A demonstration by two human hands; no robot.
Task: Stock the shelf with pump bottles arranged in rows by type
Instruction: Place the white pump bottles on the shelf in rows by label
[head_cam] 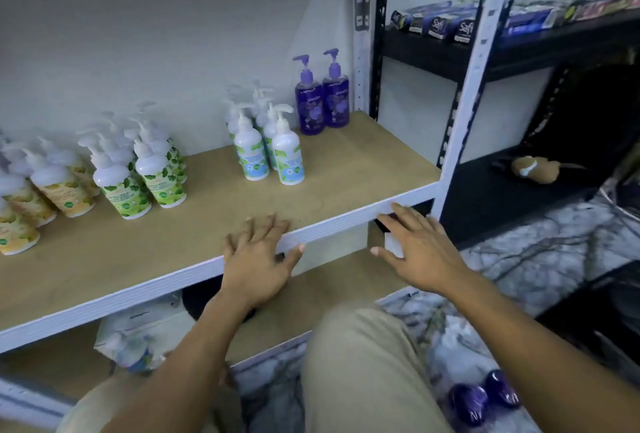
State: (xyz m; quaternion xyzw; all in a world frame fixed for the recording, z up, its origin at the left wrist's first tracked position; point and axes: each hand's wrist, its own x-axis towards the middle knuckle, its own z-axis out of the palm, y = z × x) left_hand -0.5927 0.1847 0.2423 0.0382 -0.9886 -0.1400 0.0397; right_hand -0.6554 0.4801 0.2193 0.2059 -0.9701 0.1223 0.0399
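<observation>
Two dark purple round-bodied plastic bottles (468,403) are lying on their sides on the grey marble-patterned floor (554,242), down by the person's right knee, and they are probably waiting to go up. Two more see-through purple pump bottles (309,106) are standing side by side at the back right corner of the tan wooden shelf board (363,162). Just left of them, white pump bottles with blue and green labels (287,155) are lining up in two short rows. Farther left, white bottles with green leaf labels (159,176) are standing in rows, and white bottles with yellow labels (62,190) are sitting at the far left edge. These bottles are looking full, so each one is probably a bit heavy for its size. The plastic is looking smooth and maybe slippery, and the bodies are hard enough to squeeze a little. The thin pump tops are looking like the weak part, so taking hold around the fat middle of the body is likely the safest way. The left hand (256,259) is resting flat on the white metal front rail (346,221) with fingers spread wide, holding nothing. The right hand (419,252) is reaching to the same rail farther right, fingers straight and apart, also holding nothing. To the right, a black metal rack (450,51) is carrying dark blue boxes (438,27).
</observation>
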